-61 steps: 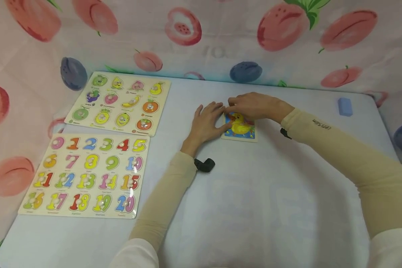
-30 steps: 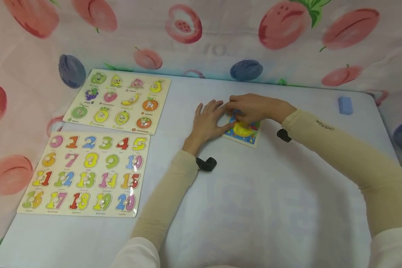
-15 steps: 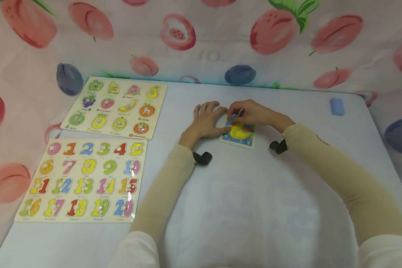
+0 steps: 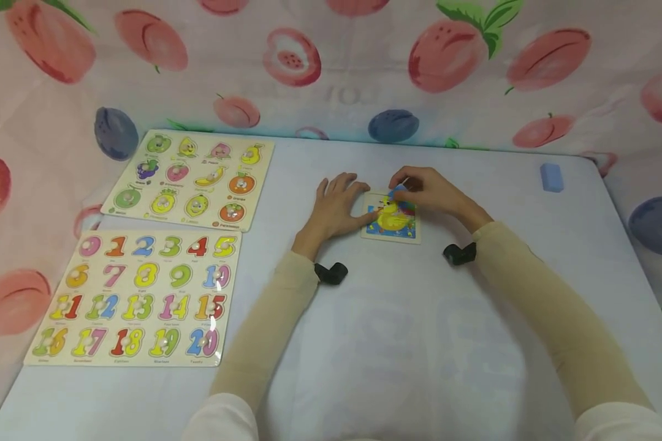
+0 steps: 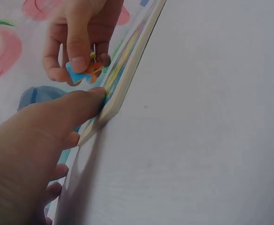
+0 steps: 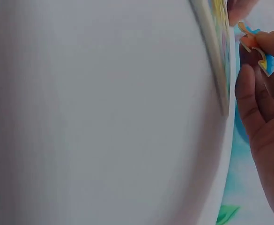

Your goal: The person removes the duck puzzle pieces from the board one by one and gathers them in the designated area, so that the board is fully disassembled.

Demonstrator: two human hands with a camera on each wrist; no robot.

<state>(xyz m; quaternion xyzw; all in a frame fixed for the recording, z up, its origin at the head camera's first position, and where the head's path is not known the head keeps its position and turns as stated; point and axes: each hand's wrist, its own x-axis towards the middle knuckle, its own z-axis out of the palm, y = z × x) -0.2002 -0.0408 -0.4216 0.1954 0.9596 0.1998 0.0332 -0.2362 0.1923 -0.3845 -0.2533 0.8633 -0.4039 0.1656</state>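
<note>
The left hand (image 4: 333, 208) lies spread, thumb on one duck puzzle (image 4: 396, 224) on the counter (image 4: 391, 331); the right hand (image 4: 433, 191) pinches one piece (image 4: 399, 191) near the puzzle's far edge. Two boards (image 4: 122, 288) lie left, one block (image 4: 551, 177) right.

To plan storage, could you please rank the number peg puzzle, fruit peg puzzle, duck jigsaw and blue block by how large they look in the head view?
Largest to smallest:
1. Number peg puzzle
2. Fruit peg puzzle
3. Duck jigsaw, partly covered
4. Blue block
</note>
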